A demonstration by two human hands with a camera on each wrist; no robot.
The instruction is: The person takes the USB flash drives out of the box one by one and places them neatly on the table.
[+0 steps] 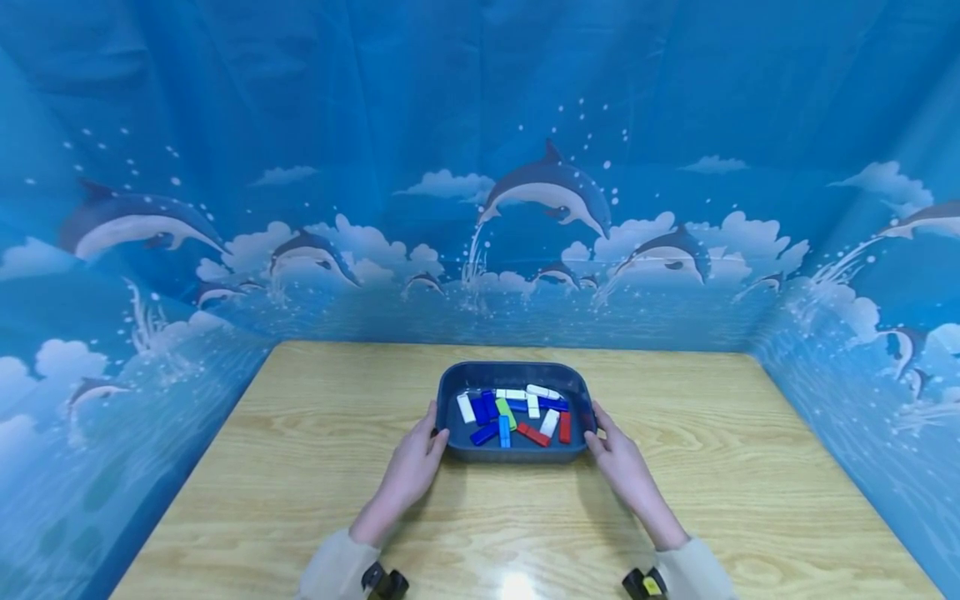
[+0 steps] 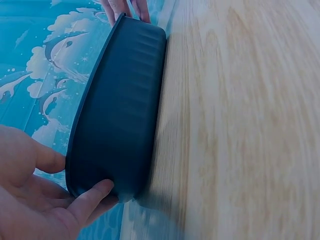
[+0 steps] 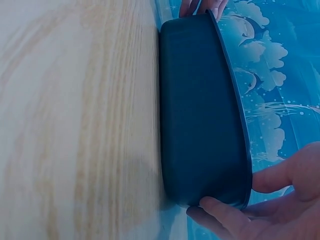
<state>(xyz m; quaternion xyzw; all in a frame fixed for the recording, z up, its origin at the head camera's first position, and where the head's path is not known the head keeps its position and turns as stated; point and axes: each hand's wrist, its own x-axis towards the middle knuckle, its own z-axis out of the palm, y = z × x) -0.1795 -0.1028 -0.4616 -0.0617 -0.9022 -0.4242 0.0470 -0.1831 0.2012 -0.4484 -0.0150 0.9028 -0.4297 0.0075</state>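
A dark blue plastic tub (image 1: pixel 516 455) with rounded corners is at the middle of the table, toward the back. Inside lie several small oblong pieces, among them white (image 1: pixel 466 408), dark blue (image 1: pixel 484 433), light blue (image 1: pixel 505 432), yellow-green (image 1: pixel 506 413) and red (image 1: pixel 534 434) ones; their exact kind is too small to tell. My left hand (image 1: pixel 412 458) grips the tub's left end, its thumb at the near corner. On the opposite end, my right hand (image 1: pixel 621 458) holds the tub the same way. Both wrist views show the tub's outer wall (image 2: pixel 117 105) close to the tabletop.
The wooden table (image 1: pixel 315 500) reaches out on both sides of the tub and in front of it. A blue curtain (image 1: pixel 420 100) printed with dolphins and clouds closes off the back and both sides.
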